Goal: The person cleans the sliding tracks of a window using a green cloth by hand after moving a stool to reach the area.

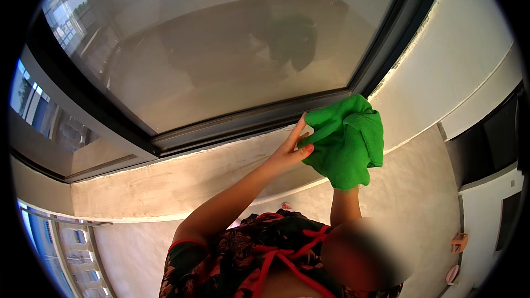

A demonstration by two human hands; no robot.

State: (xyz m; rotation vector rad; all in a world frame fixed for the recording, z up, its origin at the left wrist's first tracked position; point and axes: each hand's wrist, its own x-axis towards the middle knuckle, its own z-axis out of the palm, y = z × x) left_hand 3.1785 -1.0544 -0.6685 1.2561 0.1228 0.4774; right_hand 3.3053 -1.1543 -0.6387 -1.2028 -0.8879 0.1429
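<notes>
A green cloth point(345, 145) hangs in loose folds between my hands, in front of the lower right corner of a dark window frame point(248, 118). My left hand point(293, 145) pinches the cloth's left edge between thumb and fingers. My right hand is covered by the cloth; only its wrist and forearm show below, so its fingers are hidden. The glass pane point(215, 58) above reflects the cloth and a dim shape of a person.
A pale ledge point(165, 186) runs under the window. A balustrade point(85, 256) stands at lower left. At the right are a white wall point(459, 49), a dark opening point(488, 145), a small orange stool-like object point(459, 243) and a pink item point(452, 275) on the floor.
</notes>
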